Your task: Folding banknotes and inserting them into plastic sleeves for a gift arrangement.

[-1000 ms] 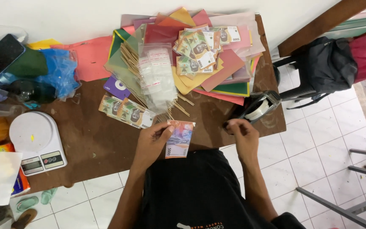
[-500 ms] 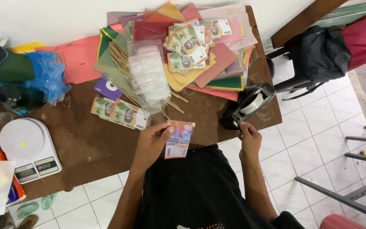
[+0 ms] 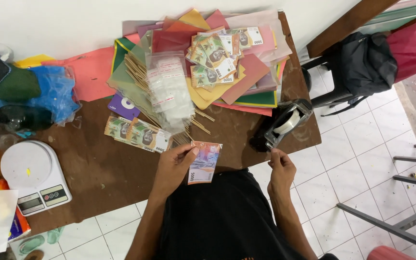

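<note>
At the lower centre of the frame, just off the worktop (image 3: pixel 97 173) edge, left hand (image 3: pixel 175 166) pinching a folded banknote (image 3: pixel 204 162), right hand (image 3: pixel 280 168) now moved right, fingertips closed on the tape end at the black tape dispenser (image 3: pixel 281 126).

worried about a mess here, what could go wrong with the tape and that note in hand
1. The tape dispenser sits at the table's front edge; the right hand pulling at it might drag it off.
2. The left hand pinches the banknote only by a corner, so it may slip.
</note>
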